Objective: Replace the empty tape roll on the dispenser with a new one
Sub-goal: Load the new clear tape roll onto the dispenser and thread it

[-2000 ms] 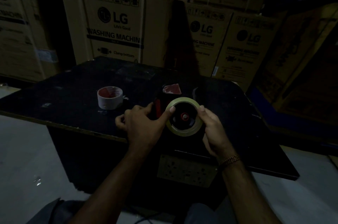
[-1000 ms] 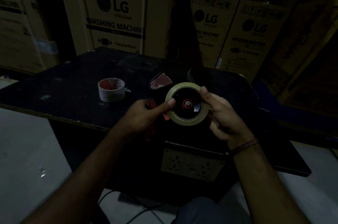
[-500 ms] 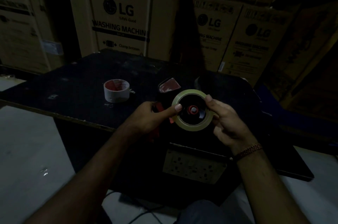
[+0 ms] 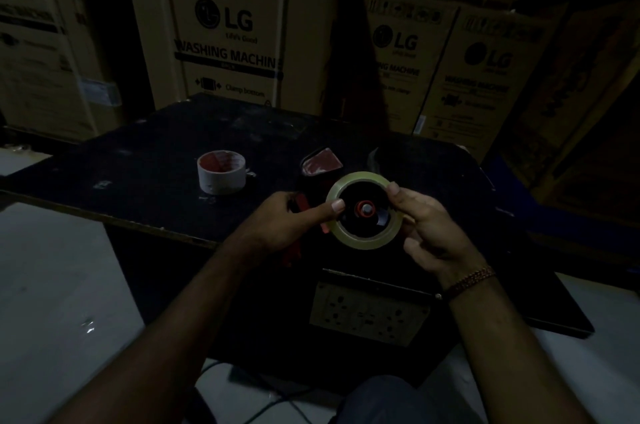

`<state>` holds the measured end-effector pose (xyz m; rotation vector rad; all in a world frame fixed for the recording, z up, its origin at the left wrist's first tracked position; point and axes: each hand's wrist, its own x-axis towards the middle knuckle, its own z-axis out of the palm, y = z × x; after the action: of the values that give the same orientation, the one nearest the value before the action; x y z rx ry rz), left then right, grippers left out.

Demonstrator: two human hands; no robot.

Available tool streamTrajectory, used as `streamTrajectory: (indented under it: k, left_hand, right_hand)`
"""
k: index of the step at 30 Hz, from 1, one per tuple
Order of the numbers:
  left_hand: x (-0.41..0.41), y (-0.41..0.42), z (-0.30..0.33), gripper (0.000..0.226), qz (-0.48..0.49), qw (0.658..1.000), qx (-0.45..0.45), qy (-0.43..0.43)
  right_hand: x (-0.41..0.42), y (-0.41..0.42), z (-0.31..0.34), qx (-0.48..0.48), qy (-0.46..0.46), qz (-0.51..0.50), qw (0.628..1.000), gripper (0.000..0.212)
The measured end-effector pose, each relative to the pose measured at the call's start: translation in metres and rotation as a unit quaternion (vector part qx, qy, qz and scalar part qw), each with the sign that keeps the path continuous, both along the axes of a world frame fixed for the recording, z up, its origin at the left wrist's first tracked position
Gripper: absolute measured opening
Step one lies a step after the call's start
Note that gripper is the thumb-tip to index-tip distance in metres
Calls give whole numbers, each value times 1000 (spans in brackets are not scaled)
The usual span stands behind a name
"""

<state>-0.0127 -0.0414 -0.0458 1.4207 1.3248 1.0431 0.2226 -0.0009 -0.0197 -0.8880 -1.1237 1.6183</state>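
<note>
A clear tape roll sits around the black wheel and red hub of a red and black tape dispenser, held above the dark table. My left hand grips the dispenser's handle, its thumb pressed on the roll's left rim. My right hand pinches the roll's right rim with thumb and fingers. The empty white core with a red inside stands upright on the table to the left.
Large cardboard washing-machine boxes stand stacked behind the table. A socket panel is fixed under the table's front edge. Cables lie on the pale floor below. The scene is very dim.
Both hands have lifted the dispenser and roll slightly off the table edge and shifted a little right. The right hand's fingers have moved round the roll's right rim.
</note>
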Motion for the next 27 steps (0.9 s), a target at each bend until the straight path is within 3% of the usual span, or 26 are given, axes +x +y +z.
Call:
streamTrajectory:
  k: [8, 15, 20, 22, 25, 27]
  left_hand:
    - [2, -1, 0, 69, -13, 1000, -1, -9]
    - [2, -1, 3, 55, -11, 1000, -15, -1]
    - [5, 7, 8, 95, 2, 999, -13, 38]
    - [10, 13, 15, 104, 42, 991, 4, 126]
    - [25, 15, 18, 108, 153, 922, 12, 357]
    - [38, 13, 14, 105, 181, 900, 23, 395]
  right_hand:
    - [3, 1, -6, -11, 11, 0, 1000, 51]
    - [4, 5, -7, -14, 13, 2, 1000, 43]
    - [5, 7, -22, -27, 62, -44, 997, 56]
    - [6, 5, -30, -35, 80, -60, 994, 60]
    - [7, -1, -39, -43, 99, -89, 990, 63]
    - [8, -5, -41, -37, 101, -104, 989, 63]
